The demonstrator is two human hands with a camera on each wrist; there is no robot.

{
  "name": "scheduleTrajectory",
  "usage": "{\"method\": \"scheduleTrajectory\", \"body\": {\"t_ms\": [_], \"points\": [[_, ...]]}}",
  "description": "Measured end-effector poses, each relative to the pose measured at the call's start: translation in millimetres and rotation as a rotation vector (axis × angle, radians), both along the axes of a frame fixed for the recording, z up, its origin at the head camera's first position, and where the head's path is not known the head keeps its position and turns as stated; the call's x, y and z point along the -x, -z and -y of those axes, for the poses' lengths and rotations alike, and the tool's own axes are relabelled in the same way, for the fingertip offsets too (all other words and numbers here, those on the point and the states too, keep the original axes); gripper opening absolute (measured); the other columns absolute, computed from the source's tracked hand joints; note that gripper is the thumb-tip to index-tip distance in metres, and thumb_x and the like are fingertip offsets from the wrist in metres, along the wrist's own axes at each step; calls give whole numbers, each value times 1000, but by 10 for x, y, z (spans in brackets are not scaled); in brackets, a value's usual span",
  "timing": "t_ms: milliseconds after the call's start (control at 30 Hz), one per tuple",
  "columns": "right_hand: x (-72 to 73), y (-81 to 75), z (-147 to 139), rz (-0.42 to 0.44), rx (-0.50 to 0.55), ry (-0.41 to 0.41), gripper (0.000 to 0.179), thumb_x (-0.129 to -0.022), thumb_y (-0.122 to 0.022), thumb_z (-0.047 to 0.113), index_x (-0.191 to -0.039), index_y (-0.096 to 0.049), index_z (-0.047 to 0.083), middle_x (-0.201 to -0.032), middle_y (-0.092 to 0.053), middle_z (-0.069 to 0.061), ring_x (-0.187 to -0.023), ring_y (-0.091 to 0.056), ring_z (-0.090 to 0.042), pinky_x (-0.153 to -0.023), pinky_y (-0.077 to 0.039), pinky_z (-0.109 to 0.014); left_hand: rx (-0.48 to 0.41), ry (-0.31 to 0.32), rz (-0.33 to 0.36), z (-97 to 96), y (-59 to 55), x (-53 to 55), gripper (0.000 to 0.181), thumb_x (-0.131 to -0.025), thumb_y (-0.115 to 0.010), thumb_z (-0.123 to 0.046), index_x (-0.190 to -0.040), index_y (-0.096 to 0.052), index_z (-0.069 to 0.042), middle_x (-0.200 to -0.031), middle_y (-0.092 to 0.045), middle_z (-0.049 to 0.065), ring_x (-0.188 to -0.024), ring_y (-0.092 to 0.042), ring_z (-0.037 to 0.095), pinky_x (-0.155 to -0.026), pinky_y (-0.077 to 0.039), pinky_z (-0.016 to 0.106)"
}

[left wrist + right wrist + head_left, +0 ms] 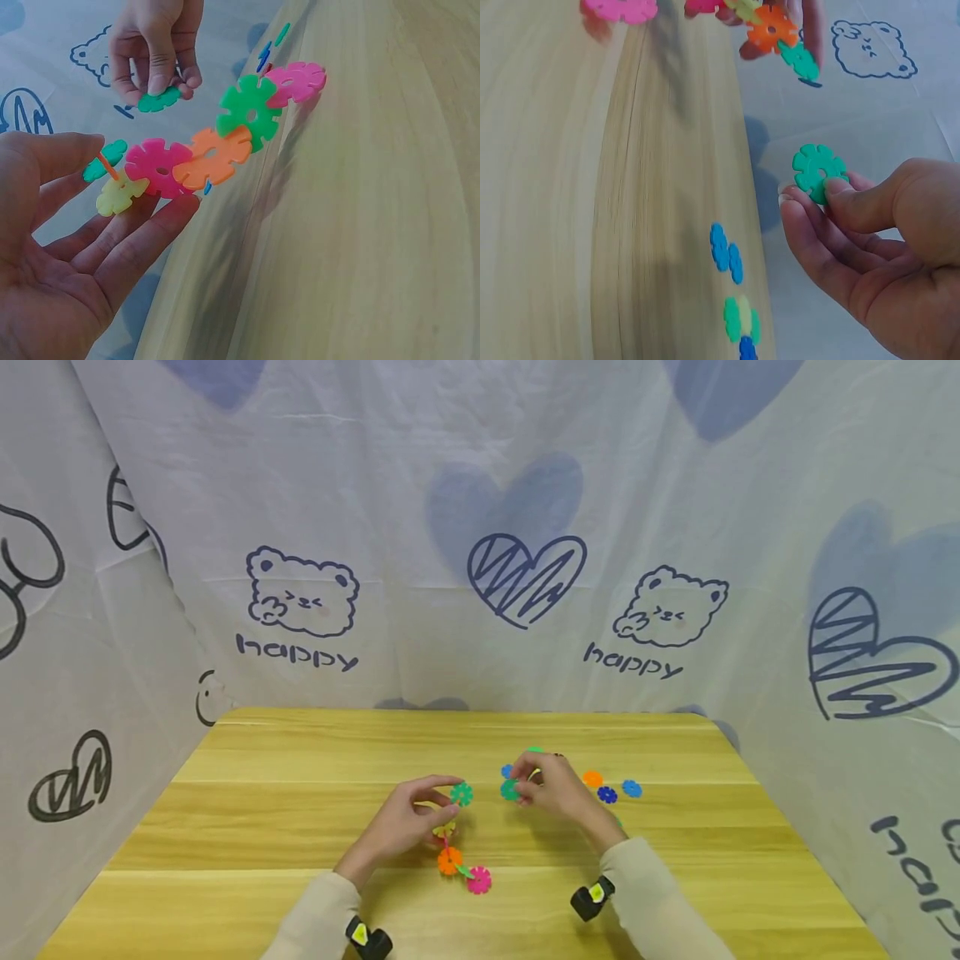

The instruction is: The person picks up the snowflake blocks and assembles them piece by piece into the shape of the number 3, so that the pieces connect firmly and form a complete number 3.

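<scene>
My left hand holds a chain of notched, flower-shaped interlocking discs. In the left wrist view the chain runs from a green disc by the fingertips through an edge-on orange disc, a yellow disc, a pink disc, an orange disc and a green disc to a pink end disc. To its right, my right hand pinches a loose green disc between thumb and fingers. A gap separates this disc from the chain.
Loose discs lie on the wooden table around and right of my right hand, among them an orange disc, a dark blue disc and a light blue disc. A printed white curtain hangs behind the table.
</scene>
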State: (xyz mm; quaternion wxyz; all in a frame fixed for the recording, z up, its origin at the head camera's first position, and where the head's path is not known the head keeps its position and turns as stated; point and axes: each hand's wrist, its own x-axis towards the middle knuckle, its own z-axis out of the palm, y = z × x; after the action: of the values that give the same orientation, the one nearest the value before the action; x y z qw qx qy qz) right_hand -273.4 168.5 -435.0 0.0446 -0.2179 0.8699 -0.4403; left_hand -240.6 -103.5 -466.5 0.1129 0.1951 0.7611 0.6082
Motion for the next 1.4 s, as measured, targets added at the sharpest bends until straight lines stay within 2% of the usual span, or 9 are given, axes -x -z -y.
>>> {"method": "scheduleTrajectory", "body": {"t_ms": [100,233,333,567,833,1100,1233,1400], "points": [[-14,-10,38,-28,-4,-20,7,-97,-64,-6,-101,-66,-1,-89,-64,-14,-71,-67,-16,-69,-64,-39,-4,2,4,-4,3,8,49,-99,-70,-16,-145,-56,-6,-119,-65,31,-84,-76,34,-69,-65,49],[-24,-15,97,-64,-22,-5,6,-96,-68,-3,-99,-68,2,-88,-69,-12,-74,-68,-13,-66,-61,-26,-6,5,6,-13,8,17,48,-99,-70,-16,-145,-57,-7,-120,-64,33,-84,-76,34,-68,-65,48],[-32,-18,144,-61,-14,12,7,-94,-70,-3,-97,-69,3,-88,-70,-11,-75,-69,-12,-67,-61,-23,-5,10,0,-17,9,18,48,-100,-70,-16,-145,-57,-6,-120,-64,34,-83,-75,36,-67,-64,47],[-52,-27,232,-44,16,28,7,-93,-70,-4,-97,-69,2,-89,-70,-11,-75,-69,-12,-73,-64,-37,-9,12,1,-18,3,5,48,-100,-69,-15,-145,-57,-4,-120,-63,35,-87,-74,43,-68,-64,50],[-77,-6,291,-64,4,27,6,-94,-73,1,-96,-71,6,-88,-72,-8,-74,-69,-13,-66,-57,-20,-14,12,1,-19,3,5,47,-100,-69,-15,-144,-58,-5,-119,-63,34,-86,-74,42,-68,-64,50],[-86,42,309,-117,-13,9,5,-92,-75,2,-93,-72,6,-90,-75,-7,-80,-71,-11,-73,-59,-20,-1,17,3,-33,16,8,48,-100,-69,-16,-145,-57,-5,-119,-64,33,-82,-75,37,-69,-65,48],[-77,57,313,-149,-7,-21,3,-91,-76,2,-90,-73,1,-90,-77,-10,-80,-73,-15,-76,-61,-22,19,15,-18,-36,25,8,48,-100,-69,-17,-145,-57,-4,-117,-66,33,-78,-75,31,-66,-64,47],[-72,83,328,-194,-1,-29,6,-88,-78,-1,-84,-75,2,-85,-78,-10,-77,-75,-15,-73,-61,-19,61,15,-58,-45,39,20,47,-101,-68,-18,-145,-58,-2,-113,-69,30,-73,-73,24,-60,-62,38]]}}
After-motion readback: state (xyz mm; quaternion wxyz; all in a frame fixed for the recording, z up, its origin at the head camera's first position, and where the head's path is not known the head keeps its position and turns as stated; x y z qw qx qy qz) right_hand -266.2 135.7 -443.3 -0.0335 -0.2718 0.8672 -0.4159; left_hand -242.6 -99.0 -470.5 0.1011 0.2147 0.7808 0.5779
